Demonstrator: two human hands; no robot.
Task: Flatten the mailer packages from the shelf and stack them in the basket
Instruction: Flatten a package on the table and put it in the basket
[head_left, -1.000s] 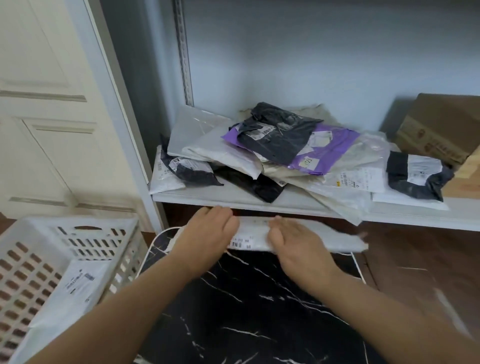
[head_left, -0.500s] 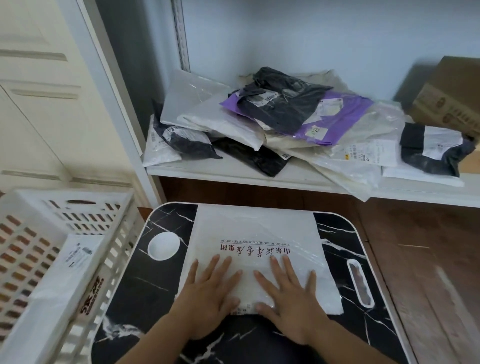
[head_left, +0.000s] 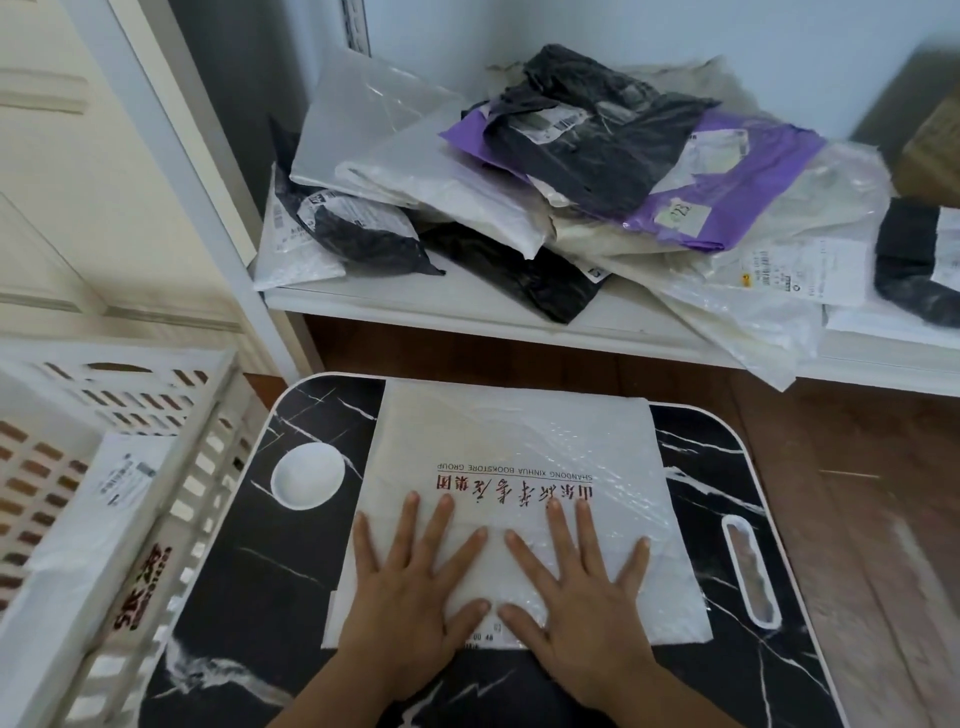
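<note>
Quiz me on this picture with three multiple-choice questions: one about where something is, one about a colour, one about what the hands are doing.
1. Where is the white basket?
A. left of the table
B. on the shelf
C. right of the table

2. What colour is the print on the white mailer?
A. blue
B. red
C. green

3. How do the left hand and right hand lie?
A. curled fists
B. flat on the mailer
C. raised

Answers: 1 A, it stands beside the table's left edge. 2 B, the lettering is red. 3 B, fingers spread, pressing.
</note>
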